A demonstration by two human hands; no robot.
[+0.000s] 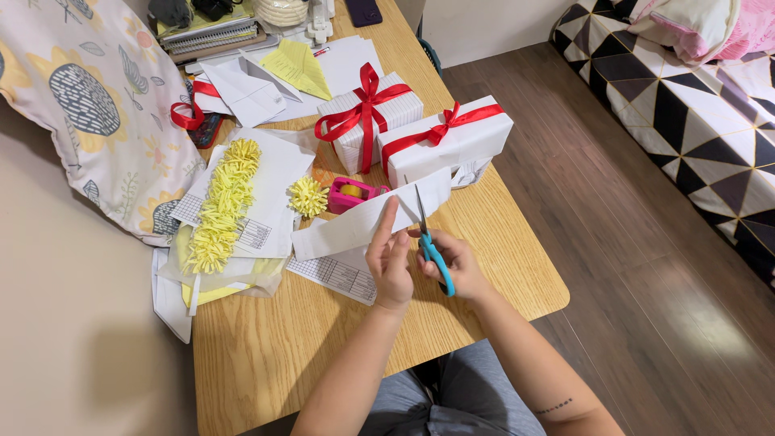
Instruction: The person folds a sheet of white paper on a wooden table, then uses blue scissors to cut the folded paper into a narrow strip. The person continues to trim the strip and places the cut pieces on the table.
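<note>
1. A long fringed yellow paper garland [222, 206] is laid on white sheets, left of centre on the wooden desk [282, 339].
2. A white paper strip [355, 222] is pinched in the left hand [390, 262], mid-frame.
3. Blue-handled scissors [429, 246] are gripped by the right hand [456, 262], blades on the strip.
4. Two white ribbon-tied gift boxes [420, 133] are seen above.

Left hand [389, 262] pinches white paper strip [367, 216]; right hand [454, 262] works teal scissors [429, 242], blades at strip edge.
</note>
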